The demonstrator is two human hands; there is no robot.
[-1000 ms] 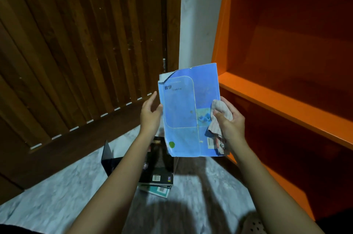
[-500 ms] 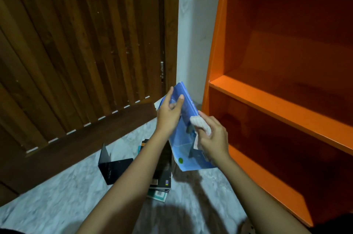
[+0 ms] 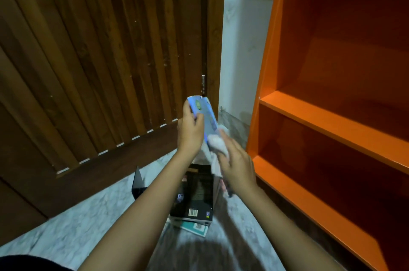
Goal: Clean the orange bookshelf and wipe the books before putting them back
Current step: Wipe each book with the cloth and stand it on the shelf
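Observation:
My left hand (image 3: 190,131) grips a thin blue book (image 3: 204,115) by its upper edge, holding it nearly edge-on in front of me. My right hand (image 3: 236,165) holds a white cloth (image 3: 218,147) and presses it against the book's lower right face. The orange bookshelf (image 3: 332,124) stands at the right with its visible shelves bare. Below my hands a small stack of books (image 3: 195,199) lies on the floor, a black one on top and a teal one at the bottom.
A black metal bookend (image 3: 138,184) stands on the marble floor (image 3: 66,233) left of the stack. A slatted wooden door (image 3: 99,60) fills the left side. A white wall strip (image 3: 241,49) separates door and shelf.
The blue book has turned from facing me to nearly edge-on and its other cover shows. My left hand moved up to its top edge. The cloth hand stayed at the book's lower part.

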